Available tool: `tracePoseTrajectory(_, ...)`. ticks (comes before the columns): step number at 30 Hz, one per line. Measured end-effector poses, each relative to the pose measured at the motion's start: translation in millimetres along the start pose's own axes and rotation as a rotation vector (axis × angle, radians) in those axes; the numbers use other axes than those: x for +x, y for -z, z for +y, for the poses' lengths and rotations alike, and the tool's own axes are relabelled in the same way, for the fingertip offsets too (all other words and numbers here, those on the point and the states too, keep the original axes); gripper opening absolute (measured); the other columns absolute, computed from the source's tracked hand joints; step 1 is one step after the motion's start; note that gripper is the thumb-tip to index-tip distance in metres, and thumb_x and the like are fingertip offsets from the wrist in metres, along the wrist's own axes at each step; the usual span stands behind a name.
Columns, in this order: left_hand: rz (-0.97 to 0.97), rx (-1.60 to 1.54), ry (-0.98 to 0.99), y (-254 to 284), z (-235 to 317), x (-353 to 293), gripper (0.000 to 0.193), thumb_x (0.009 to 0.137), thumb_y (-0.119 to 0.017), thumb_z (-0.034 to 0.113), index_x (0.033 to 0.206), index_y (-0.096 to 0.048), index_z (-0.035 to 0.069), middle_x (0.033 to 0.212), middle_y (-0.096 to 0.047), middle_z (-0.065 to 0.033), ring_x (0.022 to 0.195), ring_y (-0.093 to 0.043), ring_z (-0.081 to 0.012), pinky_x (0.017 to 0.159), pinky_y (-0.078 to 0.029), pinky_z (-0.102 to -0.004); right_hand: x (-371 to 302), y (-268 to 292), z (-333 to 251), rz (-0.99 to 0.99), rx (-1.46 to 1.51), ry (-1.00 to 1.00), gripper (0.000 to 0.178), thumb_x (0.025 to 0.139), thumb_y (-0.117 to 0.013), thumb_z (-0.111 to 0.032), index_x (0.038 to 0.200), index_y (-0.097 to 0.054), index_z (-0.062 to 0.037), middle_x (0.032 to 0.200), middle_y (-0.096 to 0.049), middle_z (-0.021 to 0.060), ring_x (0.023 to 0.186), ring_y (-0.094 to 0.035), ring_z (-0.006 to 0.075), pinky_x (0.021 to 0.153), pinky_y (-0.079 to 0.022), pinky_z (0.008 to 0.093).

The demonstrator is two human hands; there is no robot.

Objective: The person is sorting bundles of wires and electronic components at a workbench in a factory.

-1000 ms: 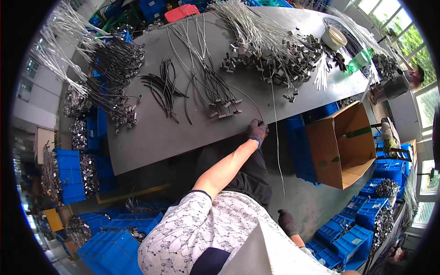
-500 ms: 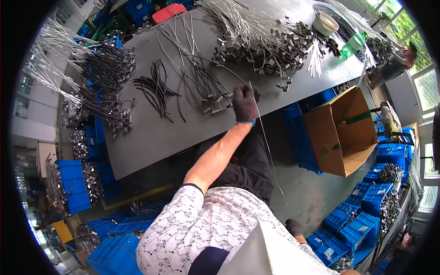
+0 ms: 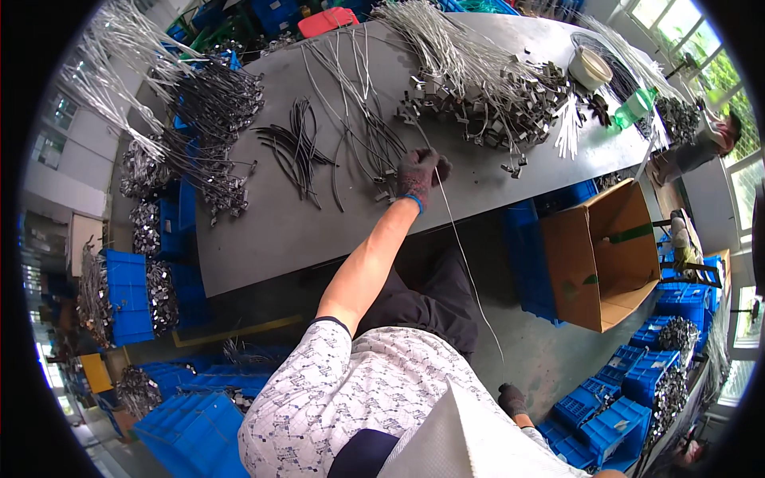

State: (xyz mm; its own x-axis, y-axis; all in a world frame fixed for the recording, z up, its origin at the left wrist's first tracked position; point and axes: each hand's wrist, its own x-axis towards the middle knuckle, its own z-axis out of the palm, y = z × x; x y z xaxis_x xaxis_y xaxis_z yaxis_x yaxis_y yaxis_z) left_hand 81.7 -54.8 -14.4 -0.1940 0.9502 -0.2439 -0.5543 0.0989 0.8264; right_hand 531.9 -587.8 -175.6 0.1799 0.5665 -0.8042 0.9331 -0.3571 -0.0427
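Observation:
My left hand (image 3: 418, 171), in a dark knitted glove, is closed over the near part of the table. It grips a thin wire cable (image 3: 456, 231). One stretch of the cable runs up from the fingers toward the heap of metal parts; the other slants down past the table edge toward my right hand (image 3: 512, 399). That hand, gloved too, is low at the right, beside my body, with its fingers curled. Whether the cable reaches into them is too faint to tell. Beside my left hand lie cables with metal end pieces (image 3: 384, 193) and loose black sleeves (image 3: 301, 155).
A large heap of cables with metal blocks (image 3: 494, 99) covers the far table (image 3: 255, 247). A white bowl (image 3: 590, 68) and green bottle (image 3: 635, 108) stand at right. An open cardboard box (image 3: 570, 271) is beside the table. Blue crates (image 3: 127, 299) surround me. Another person (image 3: 689, 151) is at far right.
My view has shifted, so the table sits farther right in it. My left hand has moved slightly left relative to the table, still gripping the cable. My right hand stays low.

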Motion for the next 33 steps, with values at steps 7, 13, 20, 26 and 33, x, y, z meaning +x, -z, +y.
tracePoseTrajectory(7, -0.358, 0.318, 0.313, 48, -12, -25, 0.018, 0.093, -0.071, 0.015, 0.105, -0.065, 0.003, 0.091, -0.071, -0.0048, 0.079, -0.07, -0.0166, 0.074, -0.06, -0.0335, -15, -3, -3, -0.045, -0.013, -0.032, 0.035, 0.084, -0.059, -0.01, 0.118, -0.069, -0.0125, 0.119, -0.068, 0.0188, 0.115, -0.064, 0.0361, 0.097, -0.051, 0.0445)
tracePoseTrajectory(13, -0.113, 0.466, -0.052, 17, -16, -39, 0.025, 0.092, -0.071, 0.025, 0.088, -0.071, 0.0, 0.077, -0.07, -0.0052, 0.065, -0.061, -0.0106, 0.061, -0.05, -0.0282, 32, 90, -124, 0.49, 0.225, 0.455, 0.027, 0.098, -0.053, -0.022, 0.112, -0.07, -0.0057, 0.111, -0.068, 0.0238, 0.106, -0.065, 0.0403, 0.089, -0.053, 0.0446)
tracePoseTrajectory(20, -0.32, 0.689, -0.101, 15, -35, -119, 0.026, 0.094, -0.071, 0.023, 0.098, -0.073, -0.002, 0.086, -0.073, -0.0045, 0.08, -0.063, -0.0098, 0.072, -0.051, -0.0279, 28, 266, -385, 0.681, 1.117, 0.787, 0.036, 0.103, -0.052, -0.027, 0.122, -0.063, 0.0014, 0.109, -0.069, 0.0208, 0.102, -0.068, 0.0264, 0.086, -0.051, 0.0363)
tracePoseTrajectory(26, -0.235, 0.53, 0.002, 43, -26, -114, 0.022, 0.095, -0.07, 0.021, 0.094, -0.072, 0.0, 0.078, -0.068, -0.0006, 0.074, -0.058, -0.0078, 0.069, -0.048, -0.0268, 69, 289, -462, 0.632, 1.213, 0.789, 0.047, 0.106, -0.043, -0.033, 0.122, -0.062, 0.0064, 0.107, -0.07, 0.0203, 0.103, -0.065, 0.0235, 0.088, -0.05, 0.0343)
tracePoseTrajectory(33, -0.214, 0.687, 0.117, 103, -7, -3, 0.027, 0.092, -0.068, 0.025, 0.08, -0.065, 0.002, 0.07, -0.064, -0.0039, 0.062, -0.057, -0.0101, 0.058, -0.048, -0.0309, 77, 341, -491, 0.421, 1.224, 0.753, 0.033, 0.106, -0.047, -0.029, 0.124, -0.059, -0.0038, 0.089, -0.069, 0.0112, 0.059, -0.062, 0.0165, 0.052, -0.049, 0.0316)
